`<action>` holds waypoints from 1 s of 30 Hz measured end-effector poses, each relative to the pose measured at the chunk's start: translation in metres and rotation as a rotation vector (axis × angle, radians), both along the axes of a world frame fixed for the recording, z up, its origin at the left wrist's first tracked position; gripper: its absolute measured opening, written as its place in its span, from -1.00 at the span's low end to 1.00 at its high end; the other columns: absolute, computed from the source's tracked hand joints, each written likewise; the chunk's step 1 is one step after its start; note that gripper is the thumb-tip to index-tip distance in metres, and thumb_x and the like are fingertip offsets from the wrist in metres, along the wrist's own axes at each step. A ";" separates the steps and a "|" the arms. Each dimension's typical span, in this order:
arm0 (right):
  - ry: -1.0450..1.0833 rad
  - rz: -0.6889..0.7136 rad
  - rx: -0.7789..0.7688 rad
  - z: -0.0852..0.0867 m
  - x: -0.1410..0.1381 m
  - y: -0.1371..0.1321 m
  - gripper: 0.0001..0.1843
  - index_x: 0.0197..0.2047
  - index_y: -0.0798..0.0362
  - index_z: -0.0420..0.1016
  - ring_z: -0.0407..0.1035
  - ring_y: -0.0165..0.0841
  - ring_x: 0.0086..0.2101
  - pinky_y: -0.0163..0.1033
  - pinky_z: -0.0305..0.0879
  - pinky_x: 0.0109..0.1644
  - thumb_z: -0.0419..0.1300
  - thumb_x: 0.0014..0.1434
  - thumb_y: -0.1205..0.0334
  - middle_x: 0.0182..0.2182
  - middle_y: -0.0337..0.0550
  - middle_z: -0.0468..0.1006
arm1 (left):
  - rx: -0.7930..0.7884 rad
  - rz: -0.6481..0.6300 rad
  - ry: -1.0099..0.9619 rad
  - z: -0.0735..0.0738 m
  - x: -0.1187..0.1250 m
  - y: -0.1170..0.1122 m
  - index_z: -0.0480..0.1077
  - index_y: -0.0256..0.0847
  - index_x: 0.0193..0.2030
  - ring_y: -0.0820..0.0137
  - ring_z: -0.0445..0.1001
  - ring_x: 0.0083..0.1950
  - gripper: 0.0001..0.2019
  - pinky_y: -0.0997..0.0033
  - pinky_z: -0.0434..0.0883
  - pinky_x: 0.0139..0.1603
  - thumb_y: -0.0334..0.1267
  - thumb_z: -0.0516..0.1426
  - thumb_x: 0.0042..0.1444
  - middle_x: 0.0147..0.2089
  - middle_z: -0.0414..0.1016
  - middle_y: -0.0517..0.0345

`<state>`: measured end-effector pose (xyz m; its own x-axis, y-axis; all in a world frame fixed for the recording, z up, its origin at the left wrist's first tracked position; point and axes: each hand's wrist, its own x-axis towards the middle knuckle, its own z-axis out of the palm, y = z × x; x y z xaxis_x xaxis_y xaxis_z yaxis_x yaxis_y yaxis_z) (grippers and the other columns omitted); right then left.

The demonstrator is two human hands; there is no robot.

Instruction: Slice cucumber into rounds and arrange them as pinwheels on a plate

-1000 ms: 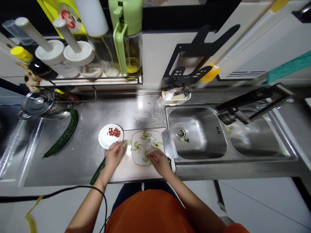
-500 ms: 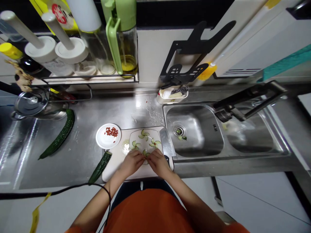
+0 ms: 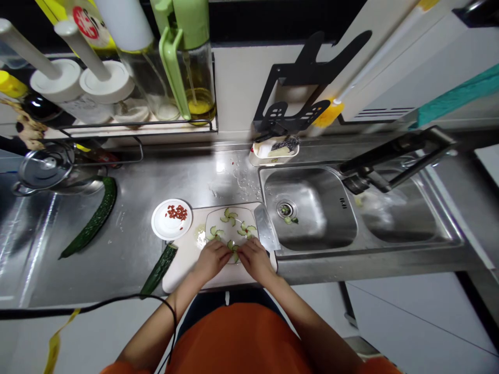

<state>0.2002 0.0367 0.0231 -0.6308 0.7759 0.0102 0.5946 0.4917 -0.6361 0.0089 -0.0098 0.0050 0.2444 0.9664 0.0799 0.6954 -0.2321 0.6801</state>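
Observation:
A white plate (image 3: 218, 218) lies on a white cutting board (image 3: 183, 270) at the counter's front edge. Cucumber slices (image 3: 230, 215) are arranged on it in small flower shapes. My left hand (image 3: 210, 259) and my right hand (image 3: 255, 258) meet at the plate's near rim, fingertips pinched around a cucumber slice group (image 3: 233, 248). What each finger grips is too small to make out. A cleaver blade (image 3: 265, 234) lies on the board's right edge. A small white dish with red goji berries (image 3: 171, 218) sits left of the plate.
A half cucumber (image 3: 159, 267) lies left of the board and a whole cucumber (image 3: 91, 221) farther left. The steel double sink (image 3: 312, 213) with a black faucet (image 3: 390, 158) is at the right. A rack with oil bottles (image 3: 187, 67) stands at the back; a pot lid (image 3: 44, 169) at far left.
My left hand has moved from the board's left side to the plate's near rim, beside my right hand. The view has shifted slightly left.

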 end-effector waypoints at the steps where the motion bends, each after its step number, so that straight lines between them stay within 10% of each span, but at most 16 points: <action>1: -0.005 -0.006 -0.001 -0.001 0.000 0.000 -0.84 -0.31 0.03 0.46 0.24 -0.26 -0.24 -0.13 0.22 -0.10 0.06 0.22 0.35 -0.39 -0.12 0.44 | -0.001 0.004 0.009 -0.001 0.000 0.000 0.49 -0.16 -0.25 0.35 0.39 -0.22 -0.84 0.23 0.40 -0.08 -0.25 0.07 0.19 -0.34 0.43 0.08; 30: -0.088 0.030 0.042 -0.008 -0.003 -0.009 -0.76 -0.15 0.01 0.51 0.21 -0.23 -0.21 -0.12 0.21 -0.10 0.02 0.25 0.32 -0.36 -0.08 0.44 | 0.018 -0.008 0.116 -0.001 0.004 0.004 0.49 -0.15 -0.33 0.33 0.36 -0.25 -0.84 0.27 0.39 -0.16 -0.28 0.07 0.18 -0.39 0.39 0.08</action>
